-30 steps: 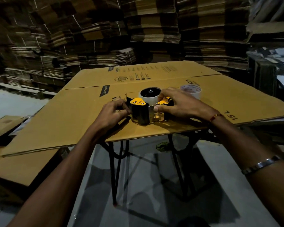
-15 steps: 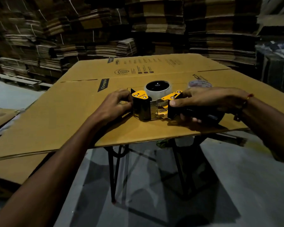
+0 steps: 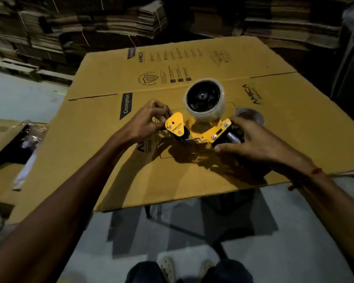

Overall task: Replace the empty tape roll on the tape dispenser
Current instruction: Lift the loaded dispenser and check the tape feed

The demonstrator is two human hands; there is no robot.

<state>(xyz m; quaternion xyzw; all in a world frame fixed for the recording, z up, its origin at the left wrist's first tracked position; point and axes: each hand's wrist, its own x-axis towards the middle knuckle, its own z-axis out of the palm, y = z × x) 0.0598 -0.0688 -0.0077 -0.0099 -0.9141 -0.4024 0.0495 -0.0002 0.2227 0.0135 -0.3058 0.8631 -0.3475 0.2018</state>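
Observation:
A yellow and black tape dispenser [image 3: 200, 131] lies on a flattened cardboard sheet [image 3: 102, 160] that covers a small table. A roll of clear tape [image 3: 205, 109] sits on the dispenser's black hub, on the side away from me. My left hand [image 3: 145, 121] pinches at the dispenser's left end beside the yellow triangular plate. My right hand [image 3: 251, 139] wraps around the dark handle at the right end. Behind my right hand a second tape roll [image 3: 251, 116] lies on the cardboard, partly hidden and blurred.
Tall stacks of flattened cardboard [image 3: 114, 21] fill the background. More cardboard and clear plastic wrap [image 3: 27, 137] lie on the floor at the left. The table's dark metal legs [image 3: 151, 211] stand under the sheet's near edge, and my feet [image 3: 184, 266] show at the bottom.
The camera has tilted down and closer, so the dispenser now shows from above. Both hands stay on the dispenser's two ends. The dispenser has turned slightly, its roll end pointing further away.

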